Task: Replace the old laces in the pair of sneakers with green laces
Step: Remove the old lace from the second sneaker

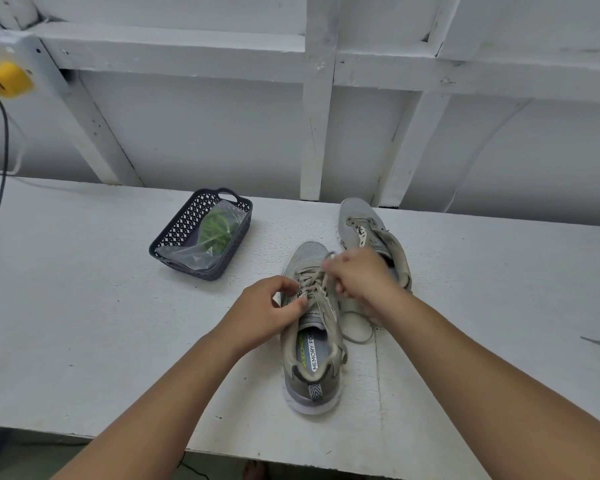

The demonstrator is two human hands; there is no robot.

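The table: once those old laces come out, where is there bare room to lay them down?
The table shows bare white surface left of the near sneaker, in front of the basket holding bagged green laces. Another bare stretch runs right of the far sneaker. It is crowded between the sneakers, where the left hand, right hand and a loose lace sit.
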